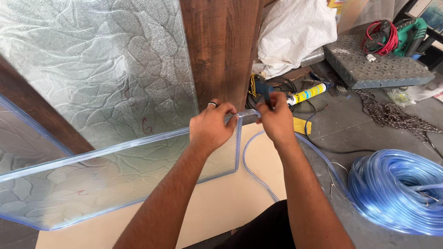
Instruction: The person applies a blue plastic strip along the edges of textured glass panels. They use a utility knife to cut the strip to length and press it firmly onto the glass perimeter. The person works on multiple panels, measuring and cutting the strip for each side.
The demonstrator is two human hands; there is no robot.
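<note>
Pinching blue edging strip (138, 144) on glass pane (92, 69), left hand (213, 127) grip closed, right hand (276, 121) clutching cutter (264, 88).

Both hands meet at the top corner of the patterned glass pane (110, 170), and there the room is narrow. Directly behind the left hand (211, 127) stands a dark wooden board (221, 50), and a second textured glass sheet (97, 60) closes the whole left side. Behind the right hand (277, 122) lie a sealant tube (308, 93) and black cables (277, 85). To the right, the grey floor (360, 133) is open up to the blue hose coil (399, 189) and a chain (392, 115). The pale board (221, 203) below the pane is open.
</note>
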